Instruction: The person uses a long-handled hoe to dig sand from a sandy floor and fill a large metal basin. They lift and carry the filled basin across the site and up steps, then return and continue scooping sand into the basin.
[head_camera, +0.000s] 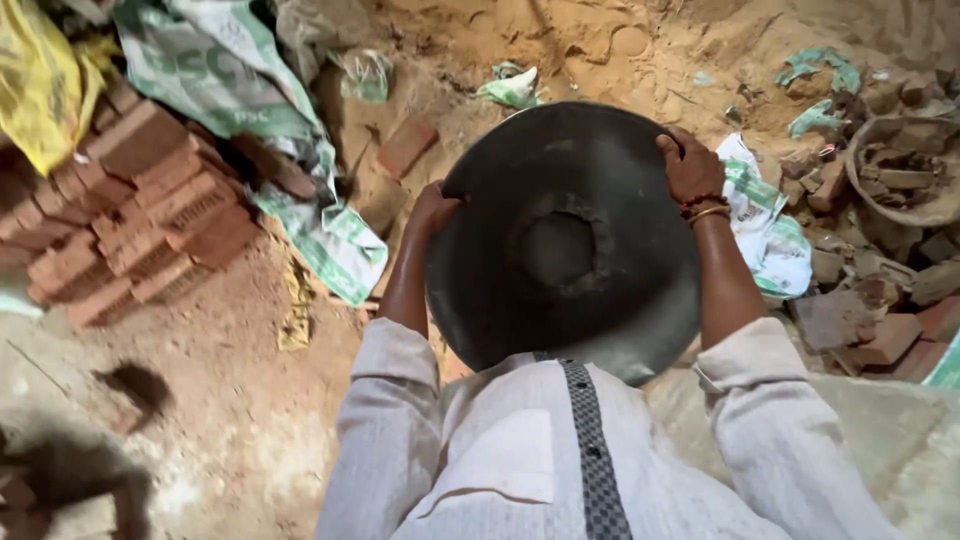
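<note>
**Sandy ground w/ bricks & sacks**

Ground (240, 400) is reddish dirt, sandier at top. Stacked red bricks (130, 210) lie at left, a green-and-white sack (250, 110) spread beside them, a yellow sack (40, 80) at top-left corner. Broken brick rubble (880, 290) at right, near a round basket (905, 170) holding rubble.

I see open sandy ground (620, 50) ahead of the pan (560, 240), passable. A brick stack (140, 215) and sacks (240, 110) block my left; rubble (880, 290) and a basket of broken bricks (905, 170) crowd my right. The bare floor (220, 420) lower left lies free.
</note>
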